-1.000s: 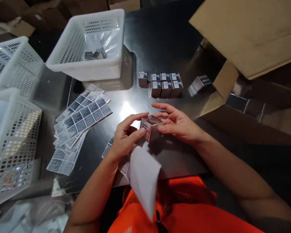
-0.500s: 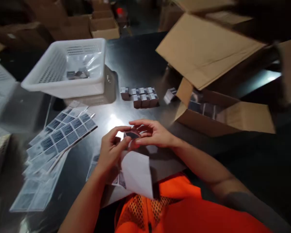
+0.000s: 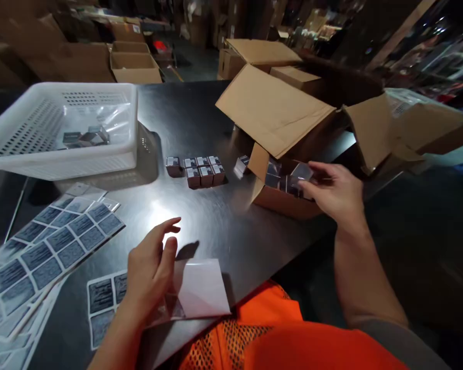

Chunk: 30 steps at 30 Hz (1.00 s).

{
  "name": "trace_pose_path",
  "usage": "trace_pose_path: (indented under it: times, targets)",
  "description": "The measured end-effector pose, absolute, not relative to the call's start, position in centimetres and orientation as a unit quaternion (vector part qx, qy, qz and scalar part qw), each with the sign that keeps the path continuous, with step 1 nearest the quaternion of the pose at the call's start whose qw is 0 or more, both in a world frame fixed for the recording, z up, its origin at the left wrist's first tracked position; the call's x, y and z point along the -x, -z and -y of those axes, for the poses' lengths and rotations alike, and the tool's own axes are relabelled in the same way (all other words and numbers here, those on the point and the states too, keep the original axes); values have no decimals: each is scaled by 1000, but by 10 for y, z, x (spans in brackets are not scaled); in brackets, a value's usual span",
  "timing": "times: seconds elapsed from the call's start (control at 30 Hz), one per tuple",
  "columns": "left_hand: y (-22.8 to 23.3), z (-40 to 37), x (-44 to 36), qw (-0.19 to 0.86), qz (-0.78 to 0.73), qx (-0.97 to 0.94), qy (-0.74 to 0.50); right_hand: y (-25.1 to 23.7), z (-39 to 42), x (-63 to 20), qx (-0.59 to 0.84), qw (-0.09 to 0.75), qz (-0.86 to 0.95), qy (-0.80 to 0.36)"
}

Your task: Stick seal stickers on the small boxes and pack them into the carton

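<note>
My right hand (image 3: 334, 192) grips a small dark box (image 3: 301, 171) between thumb and fingers, at the open top of a small cardboard carton (image 3: 289, 202). Several like boxes stand inside that carton. My left hand (image 3: 152, 259) is empty, its fingers apart, held over a sheet of dark printed labels (image 3: 100, 295). White backing paper (image 3: 202, 290) curls up beside this hand at the table's near edge. Farther back, a cluster of small brown boxes with labels on top (image 3: 206, 174) stands in rows, and a single box (image 3: 173, 165) sits just left of it.
A white perforated basket (image 3: 100, 159) with a few small boxes inside stands at the back left. More label sheets (image 3: 57, 252) lie fanned out below it. One tilted box (image 3: 242, 164) rests near the carton. Large open cardboard boxes (image 3: 273, 110) fill the back right.
My hands have parted. The right hand has moved right to the carton and grips a box there. My left hand has let go of the small item both hands were holding. The view has swung right.
</note>
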State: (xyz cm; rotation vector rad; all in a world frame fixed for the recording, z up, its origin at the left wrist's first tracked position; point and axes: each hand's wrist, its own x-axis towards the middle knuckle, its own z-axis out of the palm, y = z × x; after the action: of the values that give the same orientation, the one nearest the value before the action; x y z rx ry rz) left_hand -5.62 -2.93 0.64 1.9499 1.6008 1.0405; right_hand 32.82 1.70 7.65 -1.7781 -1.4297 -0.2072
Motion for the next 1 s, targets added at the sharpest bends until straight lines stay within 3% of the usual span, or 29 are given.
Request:
trace_pose_path:
  times: [0.1, 0.2, 0.3, 0.4, 0.43, 0.6, 0.77, 0.9, 1.0]
  targets:
    - [-6, 33, 52, 202, -588, -687, -375, -63, -23, -352, 728, 346, 576, -133]
    - [-5, 30, 53, 194, -591, -683, -383, -60, -21, -357, 714, 296, 602, -202]
    - [-4, 23, 55, 165, -623, -653, -398, -68, -11, -338, 707, 312, 621, -129]
    - [-5, 19, 54, 126, -670, -616, -395, -73, 0, -289, 606, 414, 679, 36]
    - [-5, 19, 53, 116, -675, -612, -395, -72, 4, -267, 550, 433, 713, 43]
    - [0, 18, 48, 101, -647, -623, -427, -47, 5, -153, 280, 331, 872, -225]
    - [-3, 16, 55, 131, -646, -581, -477, -19, -13, -110, 303, 284, 805, -424]
    - [-9, 11, 63, 99, -741, -583, -318, -16, -18, -120, 359, 298, 753, -464]
    - [-12, 9, 62, 67, -782, -579, -219, -14, -22, -126, 375, 255, 758, -469]
